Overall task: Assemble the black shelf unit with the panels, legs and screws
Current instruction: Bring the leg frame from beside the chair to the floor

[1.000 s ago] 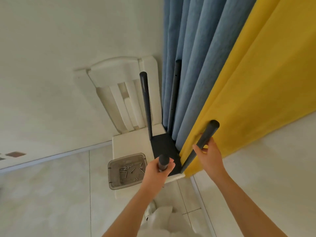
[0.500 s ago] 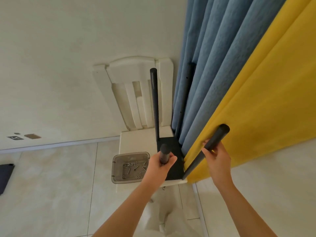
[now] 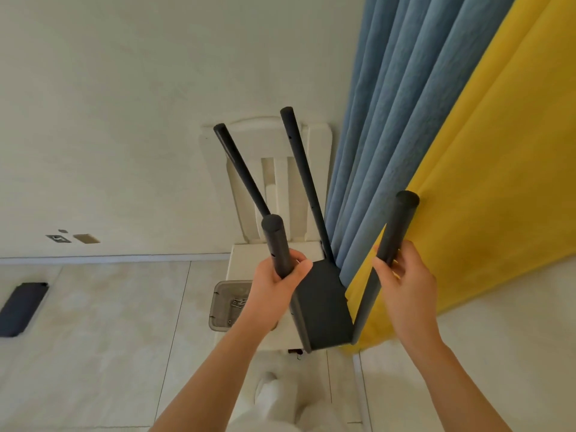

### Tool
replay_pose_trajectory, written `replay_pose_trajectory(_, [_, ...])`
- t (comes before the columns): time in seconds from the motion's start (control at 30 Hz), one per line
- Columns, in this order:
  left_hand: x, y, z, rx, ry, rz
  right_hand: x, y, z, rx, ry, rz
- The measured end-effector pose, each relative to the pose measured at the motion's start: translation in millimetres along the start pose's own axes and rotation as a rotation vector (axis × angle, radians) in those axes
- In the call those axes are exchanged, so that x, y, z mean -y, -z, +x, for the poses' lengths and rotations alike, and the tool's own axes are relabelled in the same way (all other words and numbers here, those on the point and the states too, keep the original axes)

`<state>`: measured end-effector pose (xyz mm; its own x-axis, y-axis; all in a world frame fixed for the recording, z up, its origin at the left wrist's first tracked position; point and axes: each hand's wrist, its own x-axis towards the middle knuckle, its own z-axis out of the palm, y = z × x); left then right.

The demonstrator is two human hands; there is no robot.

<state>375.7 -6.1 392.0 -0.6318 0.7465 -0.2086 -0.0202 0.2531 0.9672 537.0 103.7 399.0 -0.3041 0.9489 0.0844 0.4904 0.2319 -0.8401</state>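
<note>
A black shelf panel (image 3: 324, 304) with several long black legs fixed to it is lifted over the white chair (image 3: 274, 188), legs pointing up towards me. My left hand (image 3: 276, 282) grips the near left leg (image 3: 276, 244) just below its top. My right hand (image 3: 405, 285) holds the near right leg (image 3: 394, 232) in the same way. The two far legs (image 3: 299, 169) splay towards the wall. A clear tray (image 3: 226, 304) with screws lies on the chair seat, partly hidden by my left wrist.
Blue curtain (image 3: 389, 120) and yellow curtain (image 3: 498, 182) hang right beside the unit. A black panel (image 3: 21, 307) lies on the tiled floor at far left. The wall (image 3: 124, 120) stands behind the chair. My feet in white show below.
The unit has come up off the chair seat and nearer to me, turning so the far legs swung left, away from the curtain. Both hands keep their grip.
</note>
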Motion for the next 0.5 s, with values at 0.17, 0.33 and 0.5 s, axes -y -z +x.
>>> replay_pose_trajectory(0.17, [-31.7, 15.4, -21.8, -0.118, -0.116, -0.050, 40.7, 14.3, -10.5, -0.009, 0.100, 0.100])
replay_pose_trajectory(0.33, [-64.1, 29.5, -52.3, -0.258, -0.242, -0.112, 79.2, 27.5, -24.9, 0.047, 0.189, 0.270])
replay_pose_trajectory(0.5, [-85.3, 52.9, -92.0, -0.371, -0.327, -0.153, 109.9, 31.8, -47.6, 0.154, 0.250, 0.398])
